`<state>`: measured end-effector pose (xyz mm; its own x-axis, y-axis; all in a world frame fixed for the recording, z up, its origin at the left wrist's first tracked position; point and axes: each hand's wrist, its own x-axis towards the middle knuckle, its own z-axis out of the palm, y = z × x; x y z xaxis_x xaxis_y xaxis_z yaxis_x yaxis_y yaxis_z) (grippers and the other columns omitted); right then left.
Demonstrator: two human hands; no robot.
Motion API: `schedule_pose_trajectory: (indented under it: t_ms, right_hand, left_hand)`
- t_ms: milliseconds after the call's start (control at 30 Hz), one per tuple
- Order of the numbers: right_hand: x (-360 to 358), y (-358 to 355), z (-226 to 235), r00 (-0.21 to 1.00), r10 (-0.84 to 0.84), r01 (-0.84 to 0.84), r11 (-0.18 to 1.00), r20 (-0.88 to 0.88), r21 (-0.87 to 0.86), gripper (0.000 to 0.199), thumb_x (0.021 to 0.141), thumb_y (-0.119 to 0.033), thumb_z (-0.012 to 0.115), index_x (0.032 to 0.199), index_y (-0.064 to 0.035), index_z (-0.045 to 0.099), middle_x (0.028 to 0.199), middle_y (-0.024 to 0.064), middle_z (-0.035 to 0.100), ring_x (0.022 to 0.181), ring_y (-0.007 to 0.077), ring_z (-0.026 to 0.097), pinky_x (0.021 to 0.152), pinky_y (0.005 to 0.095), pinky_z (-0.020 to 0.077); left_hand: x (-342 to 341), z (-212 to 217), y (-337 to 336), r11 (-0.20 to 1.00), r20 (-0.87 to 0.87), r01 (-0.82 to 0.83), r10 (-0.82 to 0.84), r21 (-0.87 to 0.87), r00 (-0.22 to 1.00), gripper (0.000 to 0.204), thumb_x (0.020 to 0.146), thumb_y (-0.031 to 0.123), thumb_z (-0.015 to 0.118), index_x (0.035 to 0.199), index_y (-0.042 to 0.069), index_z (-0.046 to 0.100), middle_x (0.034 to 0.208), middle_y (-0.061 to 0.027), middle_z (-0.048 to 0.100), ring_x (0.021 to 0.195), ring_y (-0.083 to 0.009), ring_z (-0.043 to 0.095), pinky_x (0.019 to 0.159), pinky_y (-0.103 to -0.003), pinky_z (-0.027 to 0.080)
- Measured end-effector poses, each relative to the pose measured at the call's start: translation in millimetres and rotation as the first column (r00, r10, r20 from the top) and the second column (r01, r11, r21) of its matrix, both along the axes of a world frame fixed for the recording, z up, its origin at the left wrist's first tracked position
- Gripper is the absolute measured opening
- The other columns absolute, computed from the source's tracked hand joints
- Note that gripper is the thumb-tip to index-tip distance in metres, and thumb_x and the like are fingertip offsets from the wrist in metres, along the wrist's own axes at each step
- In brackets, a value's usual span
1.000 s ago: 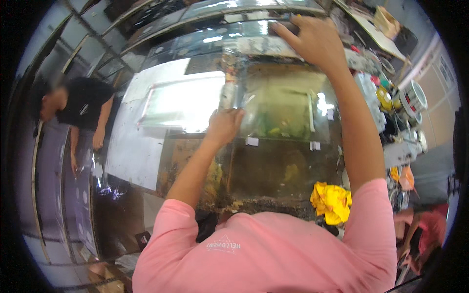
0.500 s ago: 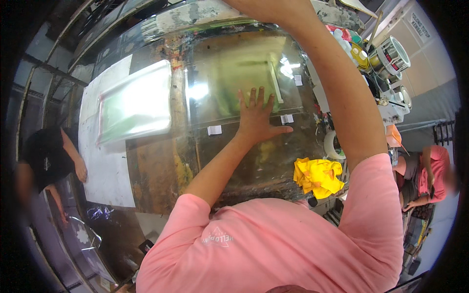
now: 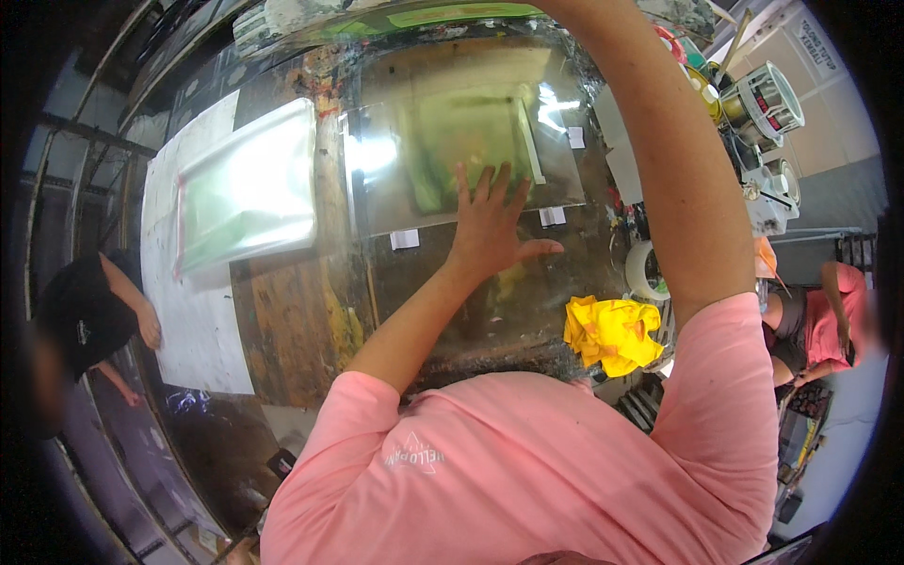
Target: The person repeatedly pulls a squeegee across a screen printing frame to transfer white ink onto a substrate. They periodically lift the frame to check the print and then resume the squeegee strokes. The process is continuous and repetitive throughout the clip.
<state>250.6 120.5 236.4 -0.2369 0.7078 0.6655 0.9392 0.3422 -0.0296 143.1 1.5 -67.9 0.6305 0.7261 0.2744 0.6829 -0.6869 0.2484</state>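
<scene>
My left hand (image 3: 490,224) lies with its fingers spread on the near edge of a clear plastic sheet (image 3: 377,202) on the stained work table. Under or within that sheet shows a yellow-green rectangle, with a narrow white strip (image 3: 530,141) along its right side. Small folded white tabs (image 3: 552,217) sit along the sheet's near edge and by its right side. My right forearm (image 3: 659,141) reaches to the far edge of the picture, and the hand itself is out of sight. Close to where it leaves the picture, a green panel (image 3: 452,13) shows at the top.
A stack of clear sheets (image 3: 250,184) lies on white paper (image 3: 202,348) to the left. A crumpled yellow cloth (image 3: 612,334), a tape roll (image 3: 646,270) and several cans (image 3: 763,99) are at the right. One person (image 3: 80,315) stands left; another (image 3: 833,320) sits right.
The view has shifted slightly, and more of the green panel shows at the far edge. My right hand's wrist has gone out of the picture. My left hand stays on the sheet.
</scene>
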Motion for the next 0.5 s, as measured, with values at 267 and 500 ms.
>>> schedule_pose_trajectory:
  t_ms: [267,500]
  right_hand:
    - [-2.9,-6.8,-2.5,1.000,0.014,-0.014,1.000,-0.023,0.019,0.073,0.099,-0.065,0.054,0.086,0.0022,0.079,0.090,0.0257,0.076,0.091,0.0410,0.072,0.088,0.0533,0.0522]
    - [-5.7,-37.4,-41.5,0.996,0.054,-0.048,0.995,-0.070,0.091,0.065,0.098,-0.060,0.060,0.083,0.0001,0.078,0.083,0.0236,0.074,0.087,0.0398,0.072,0.085,0.0533,0.0506]
  left_hand:
    - [-3.5,-4.7,-2.9,0.993,0.059,0.115,-0.113,-0.036,0.992,0.101,0.083,0.084,0.065,0.147,0.007,0.063,0.155,-0.0202,0.056,0.147,-0.0355,0.050,0.129,-0.055,0.027]
    - [-100.1,97.3,27.0,0.816,0.766,-0.029,0.554,-0.578,0.325,0.080,0.084,0.019,0.094,0.146,-0.010,0.053,0.123,-0.0200,0.072,0.112,-0.0238,0.073,0.092,-0.038,0.060]
